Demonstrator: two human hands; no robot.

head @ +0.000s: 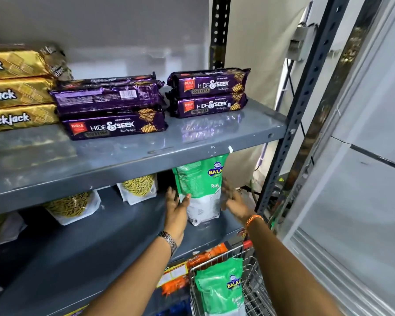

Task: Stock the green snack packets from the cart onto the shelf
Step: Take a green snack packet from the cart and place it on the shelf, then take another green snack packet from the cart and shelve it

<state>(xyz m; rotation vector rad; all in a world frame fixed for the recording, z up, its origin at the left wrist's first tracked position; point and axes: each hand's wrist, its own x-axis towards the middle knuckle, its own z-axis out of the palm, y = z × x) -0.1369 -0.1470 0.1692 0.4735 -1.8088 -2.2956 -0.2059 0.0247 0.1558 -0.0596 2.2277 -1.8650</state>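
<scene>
A green and white snack packet [201, 185] stands upright on the grey middle shelf [100, 247], near its right end, its top hidden behind the upper shelf's edge. My left hand [176, 210] holds its left side, with the thumb on the front of the packet. My right hand [234, 201] is blurred, fingers apart, against the packet's right edge. Below, another green snack packet [219, 290] stands in the wire cart [214, 264] at the bottom of the view.
Two clear packets of yellow sticks [139, 188] [74, 207] sit further left on the middle shelf. The upper shelf [123, 160] carries purple biscuit packs [208, 94] and gold ones [18, 92]. Orange packets [205, 256] lie below. The shelf upright [290, 133] and a glass door [363, 179] stand right.
</scene>
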